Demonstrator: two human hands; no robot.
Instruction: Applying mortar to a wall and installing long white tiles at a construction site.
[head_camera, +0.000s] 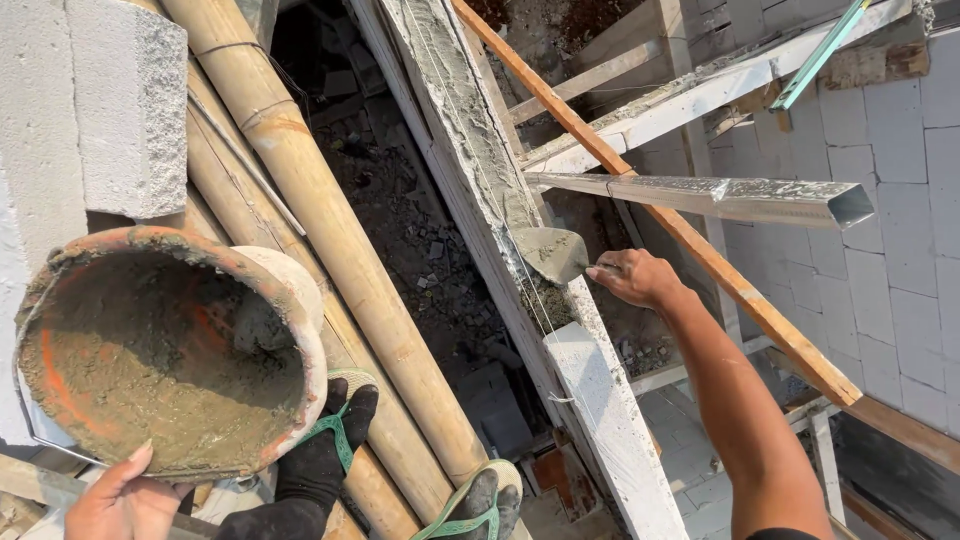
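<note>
Mortar covers the top of a narrow wall that runs away from the person, and the right hand reaches out over it, closed around the handle of a trowel. The trowel's grey, mortar-smeared blade lies flat on the wall's top edge, just where the wet grey layer ends and the bare white block begins. A thin string runs along that edge, passing under the blade.

Down at the lower left, the left hand grips the near rim of an orange bucket, thumb on the edge. The bucket is tilted toward the person and about half full of wet mortar; it sits well apart from the trowel, on the other side of the gap.

Between the two hands run thick bamboo poles, slanting from upper left to lower centre, with the person's feet in dark socks and green-strapped sandals standing on them. Beyond the poles the gap drops to rubble far below. A white block rests at upper left beside the bucket.

Just above the right hand, an orange-brown timber batten crosses diagonally, and a metal box-section bar juts to the right over it. White block walling fills the right side.
</note>
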